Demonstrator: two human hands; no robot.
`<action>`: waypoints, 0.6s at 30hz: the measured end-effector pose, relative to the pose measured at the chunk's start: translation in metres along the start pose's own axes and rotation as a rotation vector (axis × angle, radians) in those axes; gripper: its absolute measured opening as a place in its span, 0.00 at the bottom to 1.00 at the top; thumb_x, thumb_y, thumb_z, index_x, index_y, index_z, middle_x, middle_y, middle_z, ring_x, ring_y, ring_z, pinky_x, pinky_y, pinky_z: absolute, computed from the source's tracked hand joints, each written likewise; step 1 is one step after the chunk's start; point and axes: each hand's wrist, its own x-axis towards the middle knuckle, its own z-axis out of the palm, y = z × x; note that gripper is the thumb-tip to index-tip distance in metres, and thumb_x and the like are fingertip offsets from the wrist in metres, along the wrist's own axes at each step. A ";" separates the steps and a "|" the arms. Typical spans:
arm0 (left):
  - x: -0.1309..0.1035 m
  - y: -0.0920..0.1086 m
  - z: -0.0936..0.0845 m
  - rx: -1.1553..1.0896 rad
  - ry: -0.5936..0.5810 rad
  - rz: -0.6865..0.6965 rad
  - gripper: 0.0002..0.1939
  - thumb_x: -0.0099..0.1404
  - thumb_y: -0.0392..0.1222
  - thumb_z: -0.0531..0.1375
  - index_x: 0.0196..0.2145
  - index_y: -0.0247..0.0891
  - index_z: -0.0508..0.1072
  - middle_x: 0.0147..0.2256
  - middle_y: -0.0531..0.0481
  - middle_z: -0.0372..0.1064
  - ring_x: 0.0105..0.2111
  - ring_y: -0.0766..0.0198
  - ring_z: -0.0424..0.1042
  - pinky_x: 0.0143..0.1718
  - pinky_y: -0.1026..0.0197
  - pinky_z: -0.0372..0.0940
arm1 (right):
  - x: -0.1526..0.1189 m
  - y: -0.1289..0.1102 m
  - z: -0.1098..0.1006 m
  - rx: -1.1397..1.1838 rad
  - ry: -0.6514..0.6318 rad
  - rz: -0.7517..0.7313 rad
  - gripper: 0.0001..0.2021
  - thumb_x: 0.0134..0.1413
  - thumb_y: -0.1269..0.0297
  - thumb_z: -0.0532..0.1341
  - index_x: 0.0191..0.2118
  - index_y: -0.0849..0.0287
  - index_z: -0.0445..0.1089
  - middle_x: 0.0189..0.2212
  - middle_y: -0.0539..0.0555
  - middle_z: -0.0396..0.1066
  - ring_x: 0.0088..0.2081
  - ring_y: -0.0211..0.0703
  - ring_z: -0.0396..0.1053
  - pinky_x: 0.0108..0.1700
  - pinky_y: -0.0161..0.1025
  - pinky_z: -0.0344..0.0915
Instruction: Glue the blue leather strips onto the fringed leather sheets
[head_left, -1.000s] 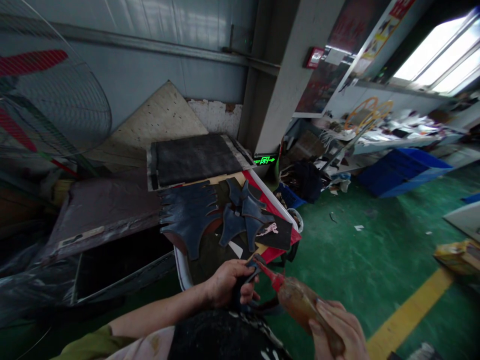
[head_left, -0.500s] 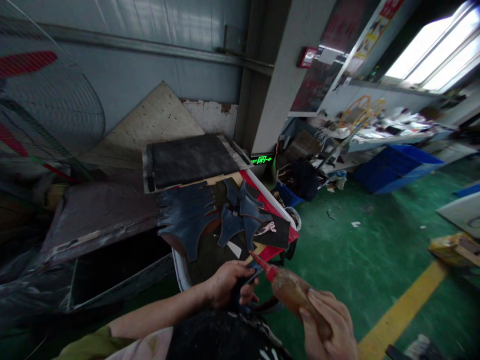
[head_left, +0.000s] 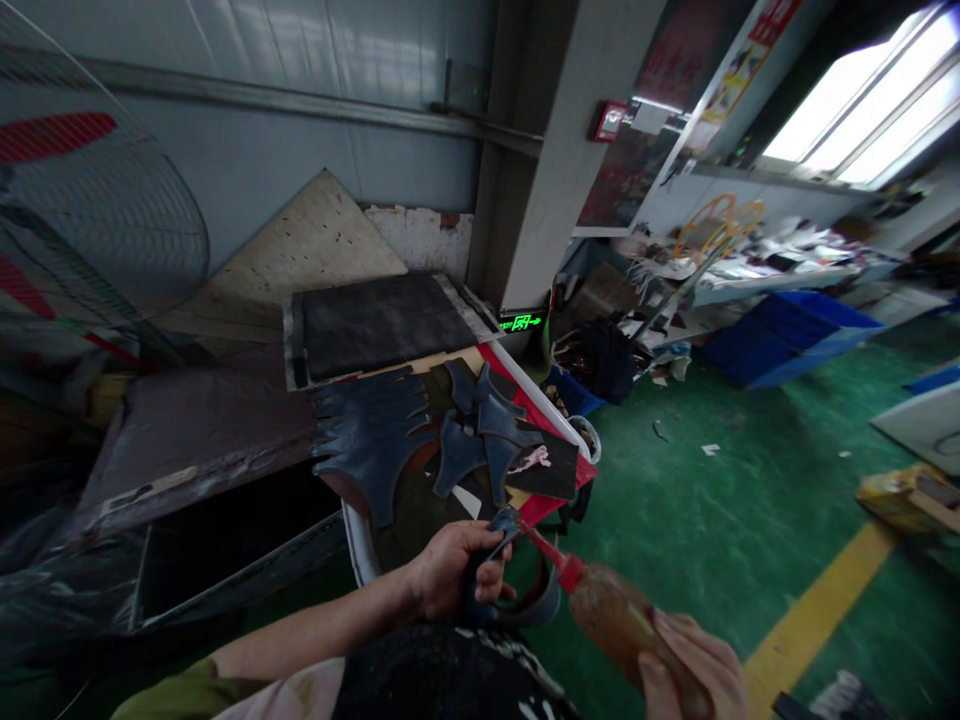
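Note:
My left hand (head_left: pixel 454 572) is closed on a dark blue leather piece (head_left: pixel 541 598), which curls away to the right below the fingers. A brown bottle (head_left: pixel 611 620) with a red nozzle lies in the grip of my right hand (head_left: pixel 694 668). The nozzle's tip points up and left, close to the upper end of the held leather. Beyond my hands, dark blue leather pieces with pointed edges (head_left: pixel 371 430) and star-like shapes (head_left: pixel 499 425) lie on a table with a white edge (head_left: pixel 360 545).
A wire-guarded fan (head_left: pixel 150 220) stands at the left, above an open dark box (head_left: pixel 240 550). A black-covered board (head_left: pixel 375 320) lies at the table's back. Blue bins (head_left: pixel 787 335) stand on the green floor at the right.
My right hand and the bottle have moved right and slightly down. The upper end of the held leather shows more, and its curled part sits higher beside my left hand.

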 end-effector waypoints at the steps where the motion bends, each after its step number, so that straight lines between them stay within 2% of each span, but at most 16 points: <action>1: 0.001 -0.002 0.000 0.010 -0.010 -0.003 0.09 0.61 0.44 0.57 0.28 0.35 0.68 0.13 0.59 0.55 0.12 0.70 0.55 0.35 0.57 0.65 | 0.001 -0.001 0.003 0.011 -0.023 -0.012 0.07 0.56 0.66 0.62 0.41 0.58 0.69 0.35 0.53 0.71 0.37 0.43 0.70 0.39 0.43 0.68; 5: 0.002 -0.007 -0.001 0.066 -0.035 -0.006 0.12 0.61 0.46 0.58 0.28 0.33 0.68 0.12 0.58 0.55 0.11 0.70 0.56 0.32 0.59 0.64 | -0.001 0.003 0.013 -0.061 -0.070 0.007 0.09 0.55 0.67 0.63 0.42 0.60 0.69 0.37 0.55 0.72 0.40 0.43 0.70 0.42 0.42 0.68; 8: 0.000 -0.007 0.002 0.130 -0.050 0.023 0.14 0.61 0.49 0.60 0.28 0.33 0.68 0.12 0.58 0.56 0.12 0.71 0.57 0.34 0.59 0.64 | -0.002 0.011 0.014 -0.088 -0.011 0.174 0.09 0.56 0.64 0.63 0.42 0.60 0.70 0.38 0.56 0.72 0.40 0.44 0.69 0.42 0.42 0.67; 10: -0.003 -0.005 0.004 0.244 -0.053 0.095 0.16 0.62 0.52 0.59 0.30 0.34 0.68 0.13 0.57 0.59 0.13 0.71 0.59 0.33 0.60 0.63 | -0.001 0.014 0.011 -0.033 0.025 0.320 0.08 0.57 0.62 0.61 0.41 0.59 0.70 0.37 0.55 0.71 0.39 0.44 0.69 0.40 0.41 0.66; 13: -0.009 0.001 0.006 0.614 -0.005 0.262 0.19 0.65 0.55 0.56 0.33 0.33 0.68 0.17 0.55 0.63 0.16 0.71 0.59 0.25 0.66 0.57 | 0.003 0.011 0.005 0.045 0.063 0.466 0.08 0.58 0.59 0.60 0.38 0.58 0.70 0.35 0.54 0.71 0.35 0.42 0.69 0.37 0.39 0.65; 15: -0.014 0.006 0.005 0.942 0.059 0.394 0.17 0.69 0.52 0.51 0.35 0.34 0.69 0.21 0.53 0.65 0.19 0.71 0.60 0.23 0.68 0.55 | 0.006 0.006 0.002 0.083 0.068 0.530 0.09 0.58 0.57 0.60 0.37 0.58 0.70 0.34 0.54 0.71 0.34 0.42 0.69 0.35 0.38 0.65; 18: -0.016 0.012 -0.003 1.358 0.124 0.723 0.11 0.70 0.41 0.49 0.37 0.36 0.70 0.27 0.51 0.69 0.27 0.68 0.67 0.33 0.65 0.64 | 0.009 -0.001 0.000 0.133 0.061 0.574 0.10 0.56 0.54 0.60 0.37 0.56 0.70 0.35 0.55 0.71 0.35 0.44 0.70 0.34 0.39 0.66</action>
